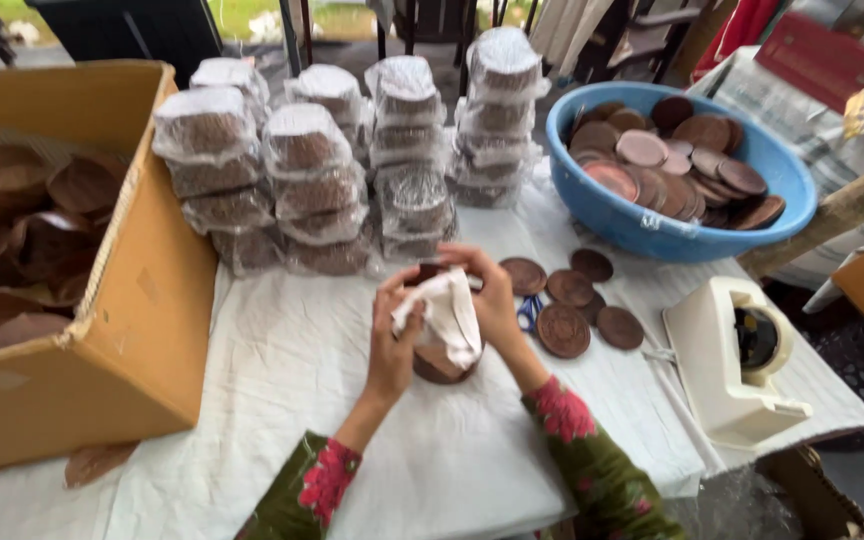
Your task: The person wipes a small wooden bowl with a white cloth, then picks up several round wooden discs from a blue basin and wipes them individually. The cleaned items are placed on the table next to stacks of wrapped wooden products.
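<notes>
Brown discs [687, 160] in blue basin [592, 205]

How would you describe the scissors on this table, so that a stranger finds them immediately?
Start at the blue basin full of brown discs. Below it, loose brown discs lie on the white cloth. The scissors lie among them, beside the right hand: their blue handles are the only blue there.

I see a cardboard box [142, 300] of brown shells at the left, plastic-wrapped stacks [322, 170] behind, a blue basin [642, 225] of round brown lids, loose wooden discs [564, 330] and a cream tape dispenser [727, 360] on the white cloth [282, 380].
</notes>
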